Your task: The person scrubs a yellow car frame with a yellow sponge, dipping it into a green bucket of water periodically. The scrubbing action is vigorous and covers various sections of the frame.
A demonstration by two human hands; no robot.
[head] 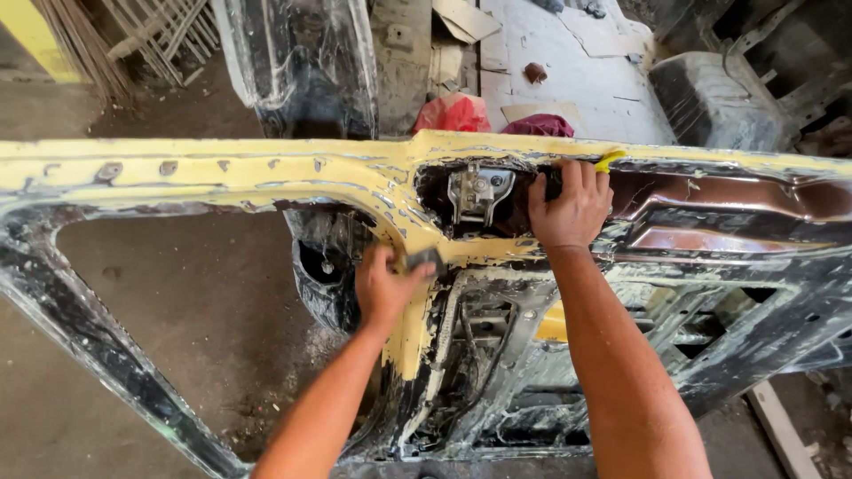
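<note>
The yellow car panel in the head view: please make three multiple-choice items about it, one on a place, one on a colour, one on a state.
1. Where is the metal latch?
A. in a recess of the yellow panel
B. on the floor
C. in the left hand

2. What colour is the tool handle tip above the right hand?
A. blue
B. yellow
C. white

3. How is the left hand?
A. open and flat
B. hanging free
C. closed on a small dark block

Answers: 1 A, the latch sits in the dark opening beside the right hand. 2 B, a yellow tip shows past the fingers. 3 C, the fingers wrap the block against the panel.
</note>
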